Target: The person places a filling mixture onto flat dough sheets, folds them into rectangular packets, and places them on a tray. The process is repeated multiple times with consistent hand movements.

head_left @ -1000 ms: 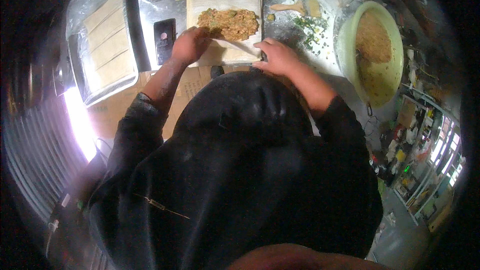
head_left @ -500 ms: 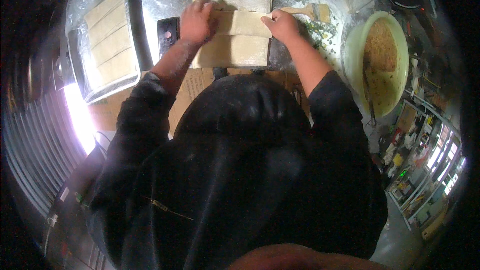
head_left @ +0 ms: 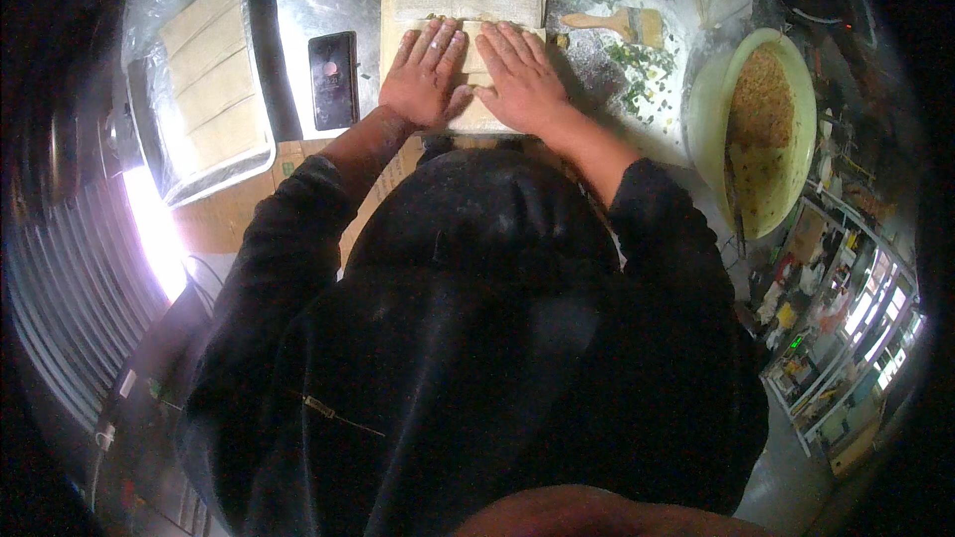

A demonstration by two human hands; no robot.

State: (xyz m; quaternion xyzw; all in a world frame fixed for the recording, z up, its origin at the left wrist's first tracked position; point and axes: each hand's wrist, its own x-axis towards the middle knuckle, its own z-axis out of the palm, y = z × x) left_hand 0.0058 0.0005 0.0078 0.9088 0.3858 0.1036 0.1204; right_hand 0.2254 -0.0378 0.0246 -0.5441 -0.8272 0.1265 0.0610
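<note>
Spreading the grip flat and unclenched in the head view, laying left hand [head_left: 423, 80] and right hand [head_left: 520, 86] side by side on a folded dough sheet [head_left: 474, 62] at the near edge of the table [head_left: 343, 5], with a little filling [head_left: 438, 17] showing by the left fingertips. Working beside a dark phone [head_left: 333, 82] on the left and, farther out, a tray [head_left: 261, 161] bearing sliced dough pieces [head_left: 207, 60]. Having a wooden-handled brush [head_left: 619, 23] and scattered chopped greens [head_left: 637, 80] on the right, and past them a pale green bowl [head_left: 708, 129] holding brown mixture [head_left: 762, 99].
</note>
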